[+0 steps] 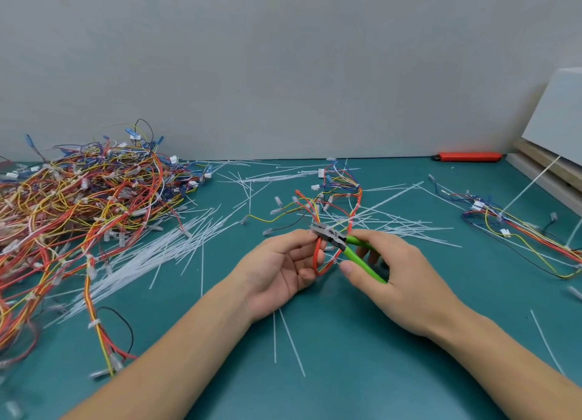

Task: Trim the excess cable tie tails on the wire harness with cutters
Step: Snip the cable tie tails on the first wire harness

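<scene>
My right hand [393,271] grips green-handled cutters [359,255], whose metal jaws [324,232] point left at my left fingertips. My left hand [280,268] holds a red wire loop of the wire harness [340,199], pinching it right by the jaws. The harness, with red, yellow, blue and black wires and white connectors, trails away across the teal mat [330,341] behind my hands. Whether a tie tail sits between the jaws I cannot tell.
A big pile of harnesses [78,199] fills the left side. Loose white cable ties and cut tails [151,255] litter the mat's middle. Another harness [516,227] lies at the right. A red utility knife [466,157] lies by the wall, near a white board [557,126].
</scene>
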Tool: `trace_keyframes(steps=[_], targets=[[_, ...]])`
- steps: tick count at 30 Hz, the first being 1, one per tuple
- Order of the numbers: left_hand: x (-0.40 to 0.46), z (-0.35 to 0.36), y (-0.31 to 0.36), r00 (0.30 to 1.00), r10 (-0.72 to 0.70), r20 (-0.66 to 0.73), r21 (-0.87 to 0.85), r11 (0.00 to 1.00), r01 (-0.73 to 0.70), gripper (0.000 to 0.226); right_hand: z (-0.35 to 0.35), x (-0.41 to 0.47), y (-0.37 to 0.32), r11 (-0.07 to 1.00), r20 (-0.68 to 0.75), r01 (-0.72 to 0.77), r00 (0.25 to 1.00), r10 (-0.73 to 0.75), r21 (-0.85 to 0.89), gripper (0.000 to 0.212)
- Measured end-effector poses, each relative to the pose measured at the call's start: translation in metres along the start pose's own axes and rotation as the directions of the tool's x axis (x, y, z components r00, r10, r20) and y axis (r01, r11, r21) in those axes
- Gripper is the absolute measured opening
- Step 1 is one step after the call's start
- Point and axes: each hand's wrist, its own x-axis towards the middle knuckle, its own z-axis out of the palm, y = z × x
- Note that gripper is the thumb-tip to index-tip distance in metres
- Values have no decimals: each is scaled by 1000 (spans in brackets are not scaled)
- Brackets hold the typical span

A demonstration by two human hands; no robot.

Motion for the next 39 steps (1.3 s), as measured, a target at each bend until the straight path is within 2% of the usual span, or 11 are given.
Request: trace_keyframes(steps=[12,17,19,21,25,28,35,39], targets=[[0,-1,2,999,-42,5,-8,999,42,8,1,2,3,1000,-16,-5,1000,6,28,37],[1,0,3,999,-51,-1,-22,998,51,10,-1,4,1,997,-42,0,999,-3,-76,32],[0,0,3,998,-56,-1,-32,998,56,8,1,4,2,999,-26,-9,1000,8,-32,31],[0,-1,3,998,-57,-2,-41,998,57,8,3,4,4,1000,-3,-13,1000,13,4,35],[0,-1,3,998,-67,-3,-50,997,67,9,6,4,4,999,11,-6,1000,6,-41,57],[1,-2,5,996,-85,-10,-70,994,84,9,8,6,2,999,24,-14,1000,15,-49,60],[-2,0,7,994,-103,-36,-76,992,100,7,6,10,1,1000,45,5,999,-4,-15,34],[-4,1,7,994,-102,-44,-74,992,98,7,3,13,8,1000,90,8,996,-7,-18,28]])
